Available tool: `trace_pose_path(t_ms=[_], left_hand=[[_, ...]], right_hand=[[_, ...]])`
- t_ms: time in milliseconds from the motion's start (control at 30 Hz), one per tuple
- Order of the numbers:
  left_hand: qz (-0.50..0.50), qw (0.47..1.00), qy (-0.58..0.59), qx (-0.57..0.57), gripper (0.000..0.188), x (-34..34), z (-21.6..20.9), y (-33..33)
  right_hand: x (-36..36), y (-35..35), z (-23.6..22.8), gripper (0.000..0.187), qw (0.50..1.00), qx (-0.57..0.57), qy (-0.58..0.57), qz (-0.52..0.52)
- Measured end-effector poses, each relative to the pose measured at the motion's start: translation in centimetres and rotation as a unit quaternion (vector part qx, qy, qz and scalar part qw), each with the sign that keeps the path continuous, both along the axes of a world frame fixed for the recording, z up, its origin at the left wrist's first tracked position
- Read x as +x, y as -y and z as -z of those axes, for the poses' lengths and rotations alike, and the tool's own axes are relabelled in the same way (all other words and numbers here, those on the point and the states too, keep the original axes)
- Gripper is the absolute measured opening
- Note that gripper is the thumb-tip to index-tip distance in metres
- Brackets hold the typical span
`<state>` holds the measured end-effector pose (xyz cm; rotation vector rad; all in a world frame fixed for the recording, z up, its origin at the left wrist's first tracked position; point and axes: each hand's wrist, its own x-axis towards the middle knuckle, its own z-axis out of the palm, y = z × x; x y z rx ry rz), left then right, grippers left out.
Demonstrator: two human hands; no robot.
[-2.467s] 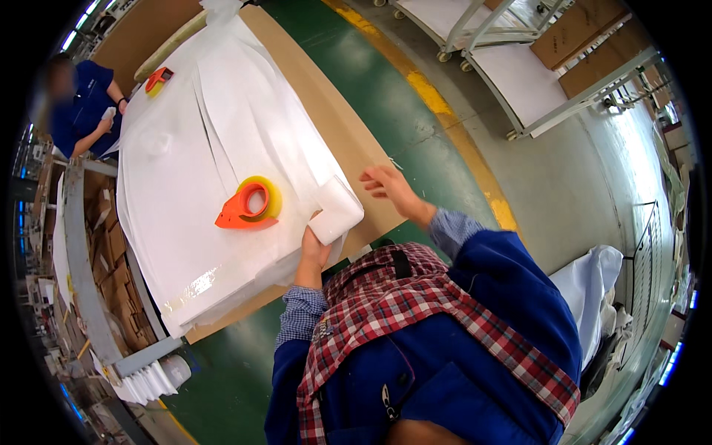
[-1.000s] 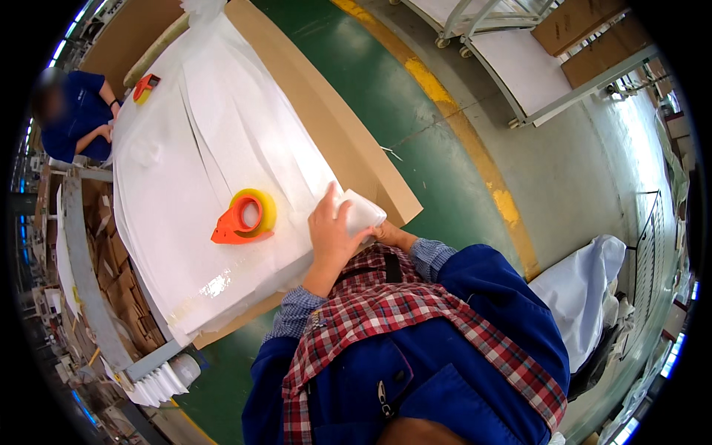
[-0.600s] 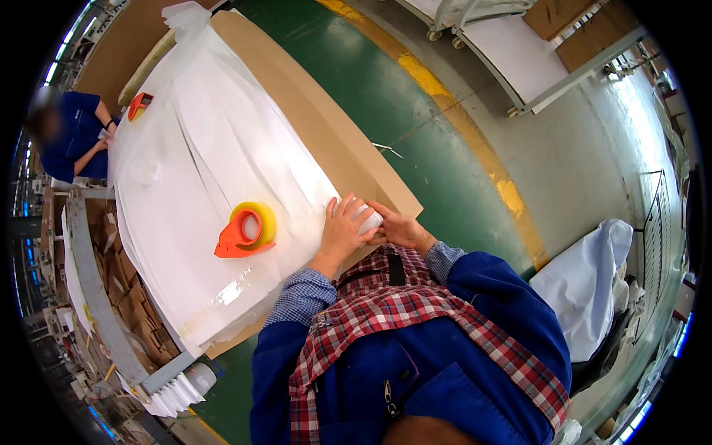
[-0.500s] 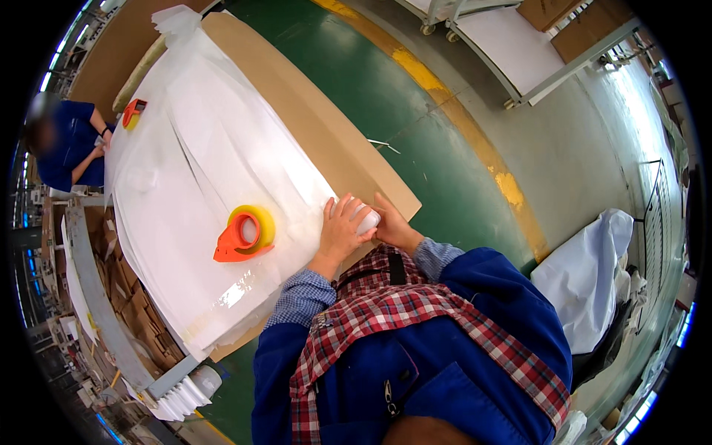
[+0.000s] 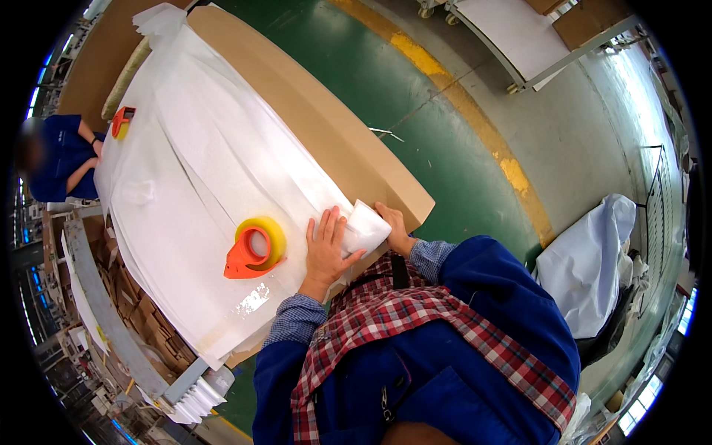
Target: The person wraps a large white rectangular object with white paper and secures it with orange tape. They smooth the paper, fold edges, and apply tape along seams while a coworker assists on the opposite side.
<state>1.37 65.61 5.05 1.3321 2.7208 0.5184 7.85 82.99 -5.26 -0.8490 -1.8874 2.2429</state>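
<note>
A thin white foam wrapping sheet (image 5: 200, 222) covers a large flat item, with a folded flap (image 5: 366, 228) at its near right corner. My left hand (image 5: 323, 248) lies on the sheet beside this flap, fingers spread and pointing away from me. At the flap's outer edge, my right hand (image 5: 397, 228) grips the foam, some of its fingers hidden behind the fold. Left of my left hand rests an orange tape dispenser (image 5: 245, 256) with a yellow roll. Brown cardboard (image 5: 319, 133) extends along the sheet's right side.
A co-worker (image 5: 63, 159) in blue stands at the far left edge, near a second tape dispenser (image 5: 123, 123). Below left is a metal-framed bin (image 5: 111, 311) of cardboard pieces. A wheeled cart (image 5: 512, 37) stands at upper right, and white sheeting (image 5: 586, 259) is heaped at right.
My left hand has opened from its curled grip and flattened onto the sheet. The bunched foam at the corner now shows as a broader fold. The view has shifted slightly.
</note>
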Motion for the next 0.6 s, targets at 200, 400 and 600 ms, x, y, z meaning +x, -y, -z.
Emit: trace_pose_path(t_ms=[200, 400, 600], left_hand=[[-0.019, 0.998, 0.051, 0.044, 0.063, -0.2, 0.2, 0.2], [-0.035, 0.997, 0.048, 0.057, 0.058, -0.1, 0.7, 0.7], [-0.023, 0.999, 0.026, 0.029, 0.055, -0.4, 0.5, 0.7]], right_hand=[[0.9, 4.6, -0.6, 0.046, 0.953, -0.194, 0.097, 0.213], [1.2, 3.0, 0.4, 0.04, 0.997, 0.05, 0.056, 0.029], [0.0, 0.0, -3.3, 0.049, 0.993, -0.056, 0.099, -0.036]])
